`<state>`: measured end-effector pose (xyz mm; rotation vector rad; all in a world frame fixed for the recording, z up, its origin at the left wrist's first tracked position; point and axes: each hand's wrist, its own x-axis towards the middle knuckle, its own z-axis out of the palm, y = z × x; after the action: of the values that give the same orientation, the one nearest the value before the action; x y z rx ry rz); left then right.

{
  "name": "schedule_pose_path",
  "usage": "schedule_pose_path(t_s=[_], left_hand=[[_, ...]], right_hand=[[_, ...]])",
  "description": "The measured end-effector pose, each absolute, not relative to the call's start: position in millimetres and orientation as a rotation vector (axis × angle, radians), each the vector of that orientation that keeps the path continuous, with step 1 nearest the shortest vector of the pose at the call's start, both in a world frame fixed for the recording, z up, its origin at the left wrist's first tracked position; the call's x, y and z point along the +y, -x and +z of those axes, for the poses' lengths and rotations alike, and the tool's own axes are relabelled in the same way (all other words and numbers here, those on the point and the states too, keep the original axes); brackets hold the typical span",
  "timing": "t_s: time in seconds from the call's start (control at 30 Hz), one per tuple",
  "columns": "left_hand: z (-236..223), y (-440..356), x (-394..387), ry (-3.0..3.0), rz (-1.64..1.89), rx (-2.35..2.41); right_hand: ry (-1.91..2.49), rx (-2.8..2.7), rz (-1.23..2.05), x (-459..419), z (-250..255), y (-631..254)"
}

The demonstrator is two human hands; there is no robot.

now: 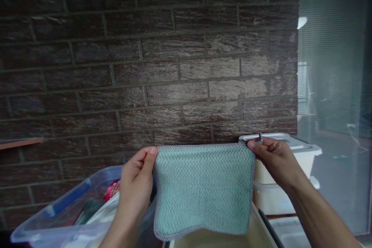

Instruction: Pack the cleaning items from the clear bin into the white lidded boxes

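A pale green textured cleaning cloth (203, 186) with a black-and-white checked edge hangs spread between my hands. My left hand (138, 176) pinches its upper left corner between thumb and fingers. The upper right corner is pinched by my right hand (273, 159), where a small hanging loop pokes up above the fingers. The cloth's top edge is stretched nearly straight, and its lower edge hangs wavy. Beneath it, a cream-coloured open bin (216, 239) shows in part; the cloth hides the rest.
At the left stands a clear plastic tub (37, 226) with mixed items, among them something red and white (112, 190). Stacked white lidded boxes (300, 162) are behind my right hand. A dark brick wall (162, 66) rises behind, with a glass panel (334, 97) at the right.
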<state>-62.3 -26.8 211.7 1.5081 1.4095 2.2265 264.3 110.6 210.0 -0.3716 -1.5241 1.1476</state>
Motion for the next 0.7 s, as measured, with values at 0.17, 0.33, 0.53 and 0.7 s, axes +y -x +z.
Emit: schedule_pose_path(t_s=[0.17, 0.33, 0.53, 0.7], left_hand=[[212.5, 44.0, -32.3, -1.615, 2.117, 1.449], [207.3, 8.1, -40.0, -1.832, 1.872, 1.429], [196.6, -19.3, -42.2, -2.061, 1.581, 1.322], [193.6, -15.2, -35.3, -2.030, 1.493, 1.360]], right_hand=[[0.490, -1.666, 1.010, 107.9, 211.6, -265.3], [0.540, -1.885, 0.797, 84.8, 203.8, -244.9], [0.284, -2.186, 1.096, 41.0, 193.4, -208.3], [0.359, -2.064, 1.047, 44.9, 198.2, -209.8]])
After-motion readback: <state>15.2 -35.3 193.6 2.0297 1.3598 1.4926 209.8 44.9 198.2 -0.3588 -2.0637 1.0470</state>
